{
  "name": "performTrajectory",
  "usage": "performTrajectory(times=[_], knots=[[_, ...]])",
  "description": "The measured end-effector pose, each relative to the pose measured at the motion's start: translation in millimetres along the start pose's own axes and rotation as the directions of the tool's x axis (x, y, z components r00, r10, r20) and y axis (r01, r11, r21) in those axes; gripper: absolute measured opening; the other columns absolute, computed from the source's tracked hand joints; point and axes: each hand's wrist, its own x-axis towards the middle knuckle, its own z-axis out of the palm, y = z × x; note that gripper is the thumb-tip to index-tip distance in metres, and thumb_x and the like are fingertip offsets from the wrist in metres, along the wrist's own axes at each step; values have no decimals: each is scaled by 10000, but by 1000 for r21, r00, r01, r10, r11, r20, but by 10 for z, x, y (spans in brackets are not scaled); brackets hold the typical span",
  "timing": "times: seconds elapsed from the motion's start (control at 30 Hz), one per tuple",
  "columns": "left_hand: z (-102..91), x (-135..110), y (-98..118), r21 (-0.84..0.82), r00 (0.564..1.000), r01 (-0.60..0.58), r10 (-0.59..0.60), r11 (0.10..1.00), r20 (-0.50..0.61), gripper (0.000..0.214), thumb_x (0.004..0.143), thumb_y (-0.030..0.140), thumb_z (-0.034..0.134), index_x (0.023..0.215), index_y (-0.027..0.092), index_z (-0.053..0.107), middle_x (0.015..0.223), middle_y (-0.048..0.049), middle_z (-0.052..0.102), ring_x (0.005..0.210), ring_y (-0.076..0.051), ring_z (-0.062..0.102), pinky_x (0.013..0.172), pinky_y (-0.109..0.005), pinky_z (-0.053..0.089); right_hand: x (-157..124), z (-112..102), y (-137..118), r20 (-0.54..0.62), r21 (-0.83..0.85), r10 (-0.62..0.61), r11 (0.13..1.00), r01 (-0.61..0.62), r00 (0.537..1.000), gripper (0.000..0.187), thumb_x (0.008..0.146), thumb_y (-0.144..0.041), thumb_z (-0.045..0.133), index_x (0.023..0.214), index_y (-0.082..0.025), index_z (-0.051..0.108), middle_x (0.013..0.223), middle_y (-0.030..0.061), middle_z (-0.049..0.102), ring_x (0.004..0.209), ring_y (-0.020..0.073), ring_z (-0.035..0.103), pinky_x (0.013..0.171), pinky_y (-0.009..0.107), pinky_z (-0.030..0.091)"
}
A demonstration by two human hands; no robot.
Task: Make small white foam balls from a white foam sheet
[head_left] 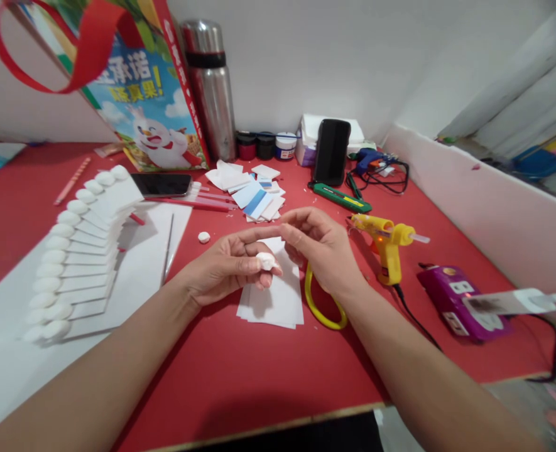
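Observation:
Between the thumb and fingers of my left hand (233,260) is a small lump of white clay (266,260). The index finger of that hand stretches toward my right hand (318,245), whose thumb and fingers pinch together at its tip. Whether anything small sits in that pinch is hidden. Beneath both hands lies a stack of white cards (271,311). A small white clay piece (204,237) rests on the table left of them. At the left, white card strips (87,279) form a curved fan, each ending in a round white disc (54,256).
The red table (240,376) holds a yellow glue gun (384,242), a purple box (461,301), a yellow ring (322,314) and a green cutter (341,198). Behind are card scraps (254,194), phones, paint jars (266,145), a steel flask (212,94) and a printed bag (150,107).

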Motion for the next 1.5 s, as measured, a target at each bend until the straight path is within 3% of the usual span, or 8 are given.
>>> performTrajectory(times=[0.2,0.33,0.53,0.7,0.87,1.07,1.37,1.5], knots=[[36,-3,-60,151,1000,2,-2,989,0,599,733,174,842,1302,257,675,851,-47,754,658,-173,725,648,-292,596,-40,17,-33,-86,-213,-67,976,47,994,330,876,-444,710,723,-185,574,586,-42,562,440,54,414,428,219,318],[98,-14,-100,372,988,-107,141,922,-66,641,768,148,814,1368,258,618,908,-42,758,763,-181,738,743,-312,613,-29,-9,-52,-118,-183,-32,983,10,992,329,917,-432,654,716,-185,568,551,-48,544,398,50,384,400,221,284],[119,-30,-104,627,878,-298,464,720,-116,694,813,160,780,1453,241,524,988,-52,775,849,-174,735,799,-294,604,29,-53,-19,-55,0,25,1000,-25,998,209,805,-284,740,983,-178,716,839,20,726,585,87,582,524,224,434],[121,-41,-82,759,778,-297,608,579,-159,692,813,185,781,1455,242,529,1027,-48,781,935,-197,734,879,-320,591,50,-64,-2,-15,110,245,964,-242,969,289,760,-434,796,733,-158,717,654,7,664,513,69,485,486,220,390],[132,-41,-71,813,755,-280,640,510,-142,667,838,206,760,1462,247,525,1062,-56,786,940,-198,734,897,-321,582,29,-27,-25,64,90,282,954,-287,957,321,729,-476,822,799,-173,740,638,-16,622,509,69,463,447,214,323],[114,-23,-96,795,764,-275,625,540,-159,673,851,221,748,1478,242,505,1094,-65,779,994,-215,723,957,-360,557,14,12,-41,89,-20,298,955,-297,950,327,686,-442,857,775,-154,729,584,-47,545,517,58,422,479,219,294],[134,-5,-109,620,853,-331,506,712,-126,595,885,163,684,1450,229,511,1295,-131,686,1178,-236,645,1007,-397,509,25,24,-11,91,-19,271,962,-271,958,314,724,-430,818,808,-154,694,630,-44,563,513,58,413,488,225,298],[115,31,-136,609,795,-357,573,708,-201,483,844,192,742,1312,209,628,1162,-91,692,1069,-203,658,980,-368,511,8,44,-23,38,-46,200,979,-198,979,254,731,-381,805,796,-159,700,650,-32,612,539,63,452,509,219,342]])
